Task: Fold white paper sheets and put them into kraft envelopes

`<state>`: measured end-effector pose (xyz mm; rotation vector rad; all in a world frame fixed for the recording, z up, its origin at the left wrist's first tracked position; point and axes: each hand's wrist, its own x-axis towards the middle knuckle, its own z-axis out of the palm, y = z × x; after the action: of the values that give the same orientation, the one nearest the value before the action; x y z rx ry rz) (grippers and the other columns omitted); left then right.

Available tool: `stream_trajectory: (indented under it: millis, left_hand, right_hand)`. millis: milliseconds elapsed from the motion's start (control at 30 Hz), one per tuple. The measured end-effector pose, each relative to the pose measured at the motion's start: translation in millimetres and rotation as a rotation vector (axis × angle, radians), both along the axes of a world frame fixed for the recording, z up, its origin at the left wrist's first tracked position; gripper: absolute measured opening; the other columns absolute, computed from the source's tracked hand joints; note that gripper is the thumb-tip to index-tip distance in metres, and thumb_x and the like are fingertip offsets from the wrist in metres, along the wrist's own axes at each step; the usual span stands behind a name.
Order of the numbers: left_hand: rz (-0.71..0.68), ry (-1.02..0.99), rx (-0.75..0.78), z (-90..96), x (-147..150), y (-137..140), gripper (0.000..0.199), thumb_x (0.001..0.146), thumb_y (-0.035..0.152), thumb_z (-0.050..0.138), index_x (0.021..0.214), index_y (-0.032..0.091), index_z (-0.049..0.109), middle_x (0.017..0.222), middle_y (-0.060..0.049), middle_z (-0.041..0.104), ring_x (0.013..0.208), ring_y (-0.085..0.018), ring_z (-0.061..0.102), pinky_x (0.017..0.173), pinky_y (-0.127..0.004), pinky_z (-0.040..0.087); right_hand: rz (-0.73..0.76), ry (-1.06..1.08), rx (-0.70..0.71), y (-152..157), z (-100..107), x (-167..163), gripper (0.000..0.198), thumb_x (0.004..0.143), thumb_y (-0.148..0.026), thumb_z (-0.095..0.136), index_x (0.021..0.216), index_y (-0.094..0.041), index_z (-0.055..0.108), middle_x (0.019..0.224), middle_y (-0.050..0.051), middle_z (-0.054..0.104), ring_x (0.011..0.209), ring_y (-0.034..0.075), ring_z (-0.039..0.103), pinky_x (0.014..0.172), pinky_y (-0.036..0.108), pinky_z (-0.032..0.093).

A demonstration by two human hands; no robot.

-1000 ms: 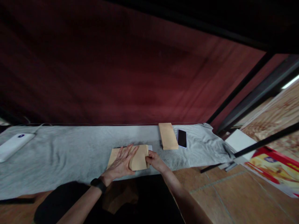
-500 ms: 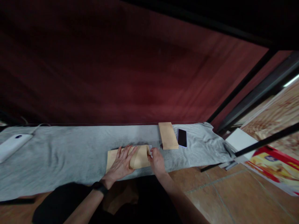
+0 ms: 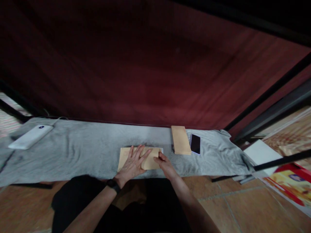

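A tan paper envelope (image 3: 148, 164) lies lengthwise on the grey cloth in front of me. My left hand (image 3: 132, 162) rests flat on its middle with fingers spread, a black band on the wrist. At the envelope's right end, my right hand (image 3: 165, 164) is closed, thumb on the top layer and fingers curled at the edge. A strip of white paper (image 3: 161, 149) shows at that end, just above the right fingers. How far the paper reaches inside the envelope is hidden.
To the right lie a stack of tan envelopes (image 3: 181, 139) and a phone (image 3: 195, 144) with a dark screen. A white device (image 3: 31, 137) with a cable is at the left. Dark frame bars and a red printed box (image 3: 291, 184) stand at the right.
My right thumb has shifted onto the envelope's top layer, and the end that gaped before looks flatter. My left hand stays spread on the envelope. The whole view has turned slightly left.
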<state>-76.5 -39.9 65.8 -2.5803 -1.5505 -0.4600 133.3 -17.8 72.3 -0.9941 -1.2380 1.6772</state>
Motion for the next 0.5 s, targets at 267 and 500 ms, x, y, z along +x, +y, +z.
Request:
stream_trajectory:
  millis: [267, 500]
  left_hand:
    - [-0.019, 0.051, -0.055, 14.6, -0.2, -6.9, 0.106, 0.073, 0.054, 0.076, 0.158, 0.027, 0.020, 0.150, -0.017, 0.043, 0.145, -0.036, 0.029, 0.119, -0.064, 0.006]
    - [-0.047, 0.060, -0.035, 21.7, 3.8, -12.6, 0.099, 0.078, 0.050, 0.073, 0.158, 0.034, 0.017, 0.153, -0.014, 0.041, 0.144, -0.037, 0.031, 0.118, -0.065, 0.007]
  right_hand:
    - [0.107, 0.279, -0.302, -2.5, 9.4, 6.6, 0.031, 0.069, -0.033, 0.076, 0.097, -0.025, 0.066, 0.098, 0.002, 0.074, 0.101, 0.023, 0.068, 0.088, 0.033, 0.055]
    - [0.150, 0.145, -0.326, -4.2, 1.8, 19.4, 0.032, 0.067, -0.022, 0.069, 0.099, -0.024, 0.066, 0.099, 0.004, 0.074, 0.096, 0.022, 0.071, 0.082, 0.033, 0.057]
